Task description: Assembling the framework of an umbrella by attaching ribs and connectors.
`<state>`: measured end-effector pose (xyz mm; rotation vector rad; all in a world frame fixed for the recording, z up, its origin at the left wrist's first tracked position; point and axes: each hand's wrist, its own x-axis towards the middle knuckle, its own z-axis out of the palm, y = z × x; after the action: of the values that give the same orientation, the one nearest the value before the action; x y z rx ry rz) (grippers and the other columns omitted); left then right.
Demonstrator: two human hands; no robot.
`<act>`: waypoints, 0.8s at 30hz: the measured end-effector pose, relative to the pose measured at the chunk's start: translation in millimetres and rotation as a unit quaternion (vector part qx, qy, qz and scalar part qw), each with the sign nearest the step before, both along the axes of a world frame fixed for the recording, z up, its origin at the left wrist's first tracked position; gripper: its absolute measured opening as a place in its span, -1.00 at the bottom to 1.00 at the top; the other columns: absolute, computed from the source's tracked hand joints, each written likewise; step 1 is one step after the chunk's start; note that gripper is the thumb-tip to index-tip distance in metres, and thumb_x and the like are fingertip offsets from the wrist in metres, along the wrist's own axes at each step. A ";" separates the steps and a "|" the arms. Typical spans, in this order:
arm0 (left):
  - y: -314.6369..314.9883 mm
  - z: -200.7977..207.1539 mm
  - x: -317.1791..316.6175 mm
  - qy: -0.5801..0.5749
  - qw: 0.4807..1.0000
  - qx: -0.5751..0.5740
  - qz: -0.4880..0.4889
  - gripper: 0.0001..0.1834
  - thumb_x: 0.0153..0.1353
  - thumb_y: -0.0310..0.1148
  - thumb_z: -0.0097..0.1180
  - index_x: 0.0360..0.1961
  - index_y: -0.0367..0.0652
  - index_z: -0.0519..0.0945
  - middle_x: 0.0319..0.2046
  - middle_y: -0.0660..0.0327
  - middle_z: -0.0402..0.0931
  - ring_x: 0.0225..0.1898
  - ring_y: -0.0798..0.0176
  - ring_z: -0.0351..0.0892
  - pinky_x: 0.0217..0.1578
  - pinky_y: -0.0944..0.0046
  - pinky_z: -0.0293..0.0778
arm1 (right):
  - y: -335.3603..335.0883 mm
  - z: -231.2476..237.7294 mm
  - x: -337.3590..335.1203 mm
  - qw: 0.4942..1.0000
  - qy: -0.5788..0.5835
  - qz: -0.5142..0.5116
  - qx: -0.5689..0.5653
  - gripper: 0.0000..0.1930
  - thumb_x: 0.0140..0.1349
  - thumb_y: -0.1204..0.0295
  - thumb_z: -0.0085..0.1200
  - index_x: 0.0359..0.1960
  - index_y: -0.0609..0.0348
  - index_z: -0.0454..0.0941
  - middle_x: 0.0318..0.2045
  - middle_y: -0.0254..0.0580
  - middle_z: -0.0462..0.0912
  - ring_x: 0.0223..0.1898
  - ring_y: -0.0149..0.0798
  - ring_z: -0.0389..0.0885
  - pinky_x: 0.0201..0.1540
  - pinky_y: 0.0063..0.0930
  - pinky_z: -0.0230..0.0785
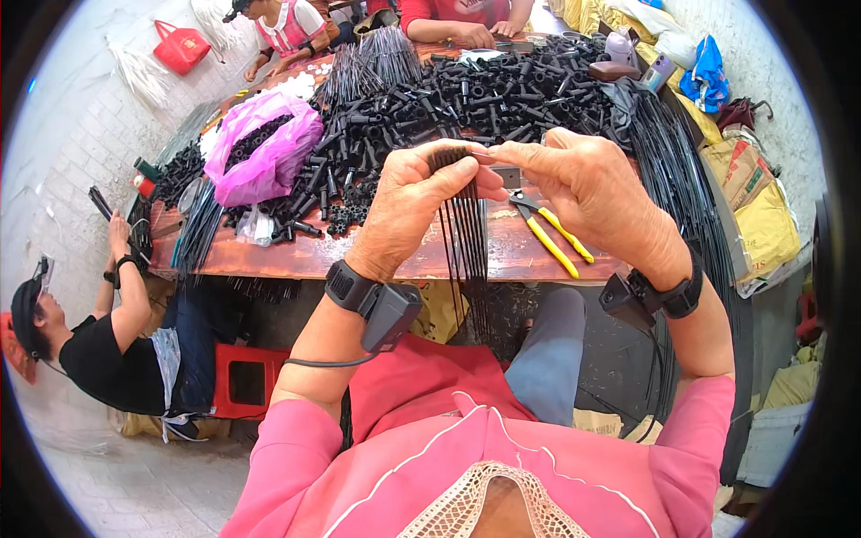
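Note:
My left hand is closed round a flat row of thin black rods, their upper ends between thumb and fingers. They hang down past the table edge toward my lap. From the right, my right hand reaches in with its index finger at the top of the row. A thin, pale, wire-like sliver shows by that fingertip; what the fingers pinch is too small to make out. Just below my right hand lie cutting pliers with yellow handles, jaws pointing up and away from me.
Black tube-shaped parts heap over the wooden table. A pink plastic bag stands left, upright rod bundles behind. Long black rods lie along the right edge. A co-worker sits left; others sit across.

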<state>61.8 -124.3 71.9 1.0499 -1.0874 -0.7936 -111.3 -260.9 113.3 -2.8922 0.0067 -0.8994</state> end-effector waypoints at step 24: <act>0.3 -1.1 3.2 0.004 1.000 -0.016 -0.014 -0.74 0.39 -0.40 -0.05 -0.05 -0.35 0.55 -0.29 0.05 0.64 -0.19 0.10 0.68 -0.05 0.16 0.59 | -12.0 13.2 13.2 0.997 0.016 -0.008 -0.071 -0.61 0.10 0.52 0.06 -0.03 -0.20 0.64 -0.51 -0.13 0.48 -0.43 -0.05 0.56 -0.36 -0.21 0.39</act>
<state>65.0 -124.0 70.8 1.0064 -1.1065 -0.7999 -98.1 -272.9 126.5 -3.0406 -0.0322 -0.8909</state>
